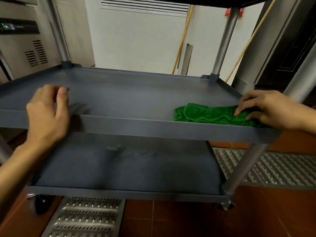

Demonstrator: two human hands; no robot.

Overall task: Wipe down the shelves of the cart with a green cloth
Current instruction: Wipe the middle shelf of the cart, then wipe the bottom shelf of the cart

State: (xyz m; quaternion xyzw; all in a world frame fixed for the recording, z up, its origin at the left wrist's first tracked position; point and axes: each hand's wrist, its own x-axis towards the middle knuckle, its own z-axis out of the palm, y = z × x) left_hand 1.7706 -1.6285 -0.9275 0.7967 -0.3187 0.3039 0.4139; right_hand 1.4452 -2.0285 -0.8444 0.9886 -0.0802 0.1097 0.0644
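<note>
Inspecting the grey plastic three-tier cart with metal posts (153,127): the bunched green terry cloth (210,113) lies on the middle shelf (136,93), at its right end, just behind the front rim.

Right hand (271,108): arched over the cloth's right end. The fingers (239,110) are bent, with their tips pressing down on the fabric and the thumb alongside. No fold is seen gripped.

Left hand (47,113): at the left of the front rim, well apart from the cloth. Its fingers are loosely curled and hold nothing. Contact with the rim cannot be confirmed because the hand is blurred.

Governing relation: the cloth's long axis runs left to right along the rim, and its bulk extends leftward from the right fingertips. The right hand is plainly the nearer one and is already on the cloth.

Assessment: the unwiped run of this shelf lies to the left, so a leftward sweep looks due. The lower shelf (119,171) shows smudges and appears not yet done.
</note>
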